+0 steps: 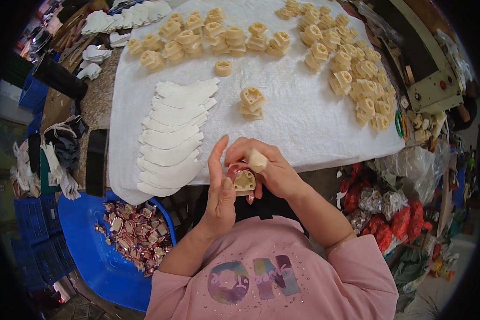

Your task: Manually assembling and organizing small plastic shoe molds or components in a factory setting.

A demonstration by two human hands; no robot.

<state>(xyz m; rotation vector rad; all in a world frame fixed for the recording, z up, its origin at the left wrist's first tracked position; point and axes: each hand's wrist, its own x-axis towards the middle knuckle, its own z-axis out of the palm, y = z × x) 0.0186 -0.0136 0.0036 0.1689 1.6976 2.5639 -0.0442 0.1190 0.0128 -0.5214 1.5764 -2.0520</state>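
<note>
A small cream shoe heel (245, 182), D-shaped with holes in its face, is held between my two hands in front of my body. Shiny pink wrapping material (233, 169) curves round its far side. My left hand (220, 184) presses its thumb on the heel's left side, with a finger stretched upward. My right hand (269, 165) grips from the right, its fingers curled over the far side; a beige cover (257, 160) sits on its thumb. Just beyond on the table stand stacked cream heels (252, 101). Overlapping white cut pieces (170, 138) lie in a row to the left.
White cloth covers the table (282, 128). Many cream heels (365, 72) crowd its back and right. A blue tub (80, 234) of pink-wrapped heels stands lower left, below a dark phone (96, 162). Red and clear plastic bags (394, 221) lie at right, below a machine (432, 80).
</note>
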